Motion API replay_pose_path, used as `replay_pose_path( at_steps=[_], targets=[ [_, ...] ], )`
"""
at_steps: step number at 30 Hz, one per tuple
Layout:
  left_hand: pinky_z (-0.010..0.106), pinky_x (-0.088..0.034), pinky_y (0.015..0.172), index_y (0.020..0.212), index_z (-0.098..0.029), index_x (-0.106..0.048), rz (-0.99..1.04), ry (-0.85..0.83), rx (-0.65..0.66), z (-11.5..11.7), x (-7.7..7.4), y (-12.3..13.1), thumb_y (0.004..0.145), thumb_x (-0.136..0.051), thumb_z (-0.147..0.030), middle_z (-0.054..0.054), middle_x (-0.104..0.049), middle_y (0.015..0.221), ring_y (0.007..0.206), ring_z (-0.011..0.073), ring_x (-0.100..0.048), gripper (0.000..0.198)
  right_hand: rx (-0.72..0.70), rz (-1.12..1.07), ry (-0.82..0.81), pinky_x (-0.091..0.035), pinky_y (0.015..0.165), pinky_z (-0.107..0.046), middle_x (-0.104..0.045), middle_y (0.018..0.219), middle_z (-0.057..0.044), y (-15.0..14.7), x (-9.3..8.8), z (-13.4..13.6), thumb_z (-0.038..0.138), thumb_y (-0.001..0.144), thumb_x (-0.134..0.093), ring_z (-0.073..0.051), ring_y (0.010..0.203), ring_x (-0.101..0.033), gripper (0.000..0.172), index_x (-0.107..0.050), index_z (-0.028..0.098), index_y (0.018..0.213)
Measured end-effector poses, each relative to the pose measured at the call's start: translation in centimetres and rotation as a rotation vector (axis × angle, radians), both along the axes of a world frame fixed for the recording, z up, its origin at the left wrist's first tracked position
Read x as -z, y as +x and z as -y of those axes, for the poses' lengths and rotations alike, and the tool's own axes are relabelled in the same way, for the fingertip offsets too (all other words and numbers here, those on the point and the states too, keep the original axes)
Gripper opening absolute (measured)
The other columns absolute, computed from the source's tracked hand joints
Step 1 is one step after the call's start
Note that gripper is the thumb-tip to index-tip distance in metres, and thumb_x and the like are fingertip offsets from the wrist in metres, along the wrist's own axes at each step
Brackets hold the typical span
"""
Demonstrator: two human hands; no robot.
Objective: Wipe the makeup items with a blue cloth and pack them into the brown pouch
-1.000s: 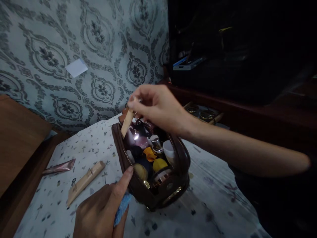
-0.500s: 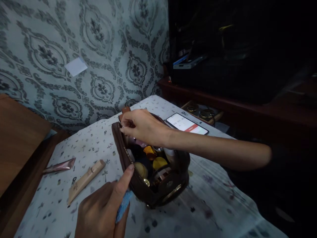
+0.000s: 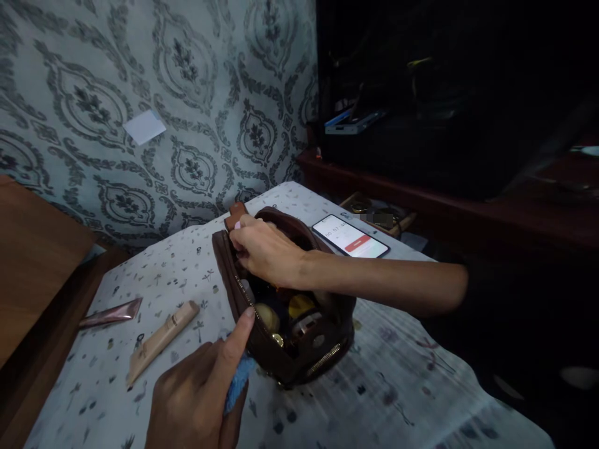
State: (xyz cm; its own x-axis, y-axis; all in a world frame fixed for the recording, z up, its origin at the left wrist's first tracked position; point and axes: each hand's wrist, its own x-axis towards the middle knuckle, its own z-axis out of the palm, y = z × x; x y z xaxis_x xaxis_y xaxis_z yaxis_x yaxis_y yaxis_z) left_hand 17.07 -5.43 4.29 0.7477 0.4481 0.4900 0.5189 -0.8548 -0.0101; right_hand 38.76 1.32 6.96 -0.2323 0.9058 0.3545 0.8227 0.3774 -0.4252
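Note:
A brown zippered cosmetics bag (image 3: 299,365) stands unzipped on the table, with several round jars and other small items inside. My right hand (image 3: 266,249) reaches over its far end, fingers curled down into the opening. Something pale pink (image 3: 243,221) shows by those fingers; whatever they grip is hidden. My left hand (image 3: 196,390) is closed around a blue cloth (image 3: 238,383), its index finger extended onto the bag's near-left zipper edge. A yellow-lidded jar (image 3: 302,305) and a cream-coloured round item (image 3: 267,317) sit inside the bag.
Left of the bag lie a beige tube (image 3: 163,340) and a shiny pink tube (image 3: 112,313). A phone (image 3: 350,237) with a lit timer screen rests to the right on the patterned tablecloth (image 3: 374,374). Beyond it is an open drawer (image 3: 379,215) with small items.
My right hand has moved from the bag's far-left rim lower into the opening, and a pale pink bit now shows beside it. My left hand keeps its place on the edge.

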Motion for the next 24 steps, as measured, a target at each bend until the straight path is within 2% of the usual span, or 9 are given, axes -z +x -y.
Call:
replay_pose_path(
  at_steps=[5, 10, 16, 18, 21, 24],
  targets=[
    [0.040, -0.070, 0.077, 0.153, -0.039, -0.036, 0.026, -0.017, -0.002, 0.1, 0.1, 0.2, 0.094, -0.054, -0.029, -0.001, -0.076, 0.109, 0.106, 0.0278, -0.073, 0.063, -0.008, 0.031, -0.014, -0.043, 0.071, -0.028, -0.062, 0.112, -0.013, 0.2, -0.3, 0.0, 0.008, 0.082, -0.060, -0.020, 0.090, -0.061, 0.010, -0.069, 0.012, 0.087],
    [0.040, -0.069, 0.078, 0.151, -0.035, -0.040, 0.060, -0.032, -0.018, 0.2, 0.3, 0.2, 0.095, -0.053, -0.031, 0.002, -0.075, 0.112, 0.105, 0.0267, -0.073, 0.058, -0.074, -0.011, 0.031, -0.044, 0.074, -0.027, -0.064, 0.107, -0.011, 0.8, -0.3, -0.2, 0.010, 0.082, -0.062, -0.020, 0.093, -0.060, 0.012, -0.071, 0.014, 0.087],
    [0.039, -0.067, 0.078, 0.155, -0.034, -0.032, -0.036, 0.003, -0.009, 0.1, 0.1, 0.0, 0.095, -0.050, -0.026, 0.003, -0.076, 0.111, 0.103, 0.0263, -0.073, 0.063, -0.070, -0.136, -0.072, -0.041, 0.063, -0.025, -0.065, 0.073, -0.003, 1.0, -1.2, 0.1, 0.003, 0.082, -0.054, -0.014, 0.068, -0.057, 0.023, -0.073, 0.015, 0.087],
    [0.037, -0.066, 0.077, 0.155, -0.032, -0.031, -0.048, -0.001, -0.013, 0.2, 0.0, 0.1, 0.095, -0.049, -0.025, 0.004, -0.077, 0.108, 0.098, 0.0252, -0.074, 0.063, -0.071, -0.189, -0.058, -0.039, 0.061, -0.024, -0.065, 0.069, -0.001, 1.2, -1.5, 0.3, 0.005, 0.084, -0.054, -0.013, 0.064, -0.056, 0.023, -0.074, 0.015, 0.086],
    [0.029, -0.062, 0.066, 0.156, -0.026, -0.028, -0.055, -0.036, -0.017, 0.6, 0.1, 0.4, 0.097, -0.044, -0.023, 0.004, -0.077, 0.094, 0.079, 0.0193, -0.074, 0.062, -0.090, -0.281, 0.020, -0.038, 0.061, -0.024, -0.064, 0.066, 0.000, 1.4, -1.9, 0.9, 0.007, 0.085, -0.056, -0.012, 0.062, -0.057, 0.020, -0.072, 0.015, 0.077],
    [0.024, -0.057, 0.058, 0.157, -0.017, -0.020, 0.039, -0.054, -0.051, 0.9, 1.0, 0.3, 0.099, -0.042, -0.026, 0.004, -0.073, 0.083, 0.066, 0.0164, -0.070, 0.063, -0.113, -0.327, 0.091, -0.036, 0.060, -0.025, -0.061, 0.063, 0.001, 1.3, -2.0, 2.3, 0.011, 0.085, -0.061, -0.012, 0.061, -0.057, 0.019, -0.066, 0.016, 0.067]
  ],
)
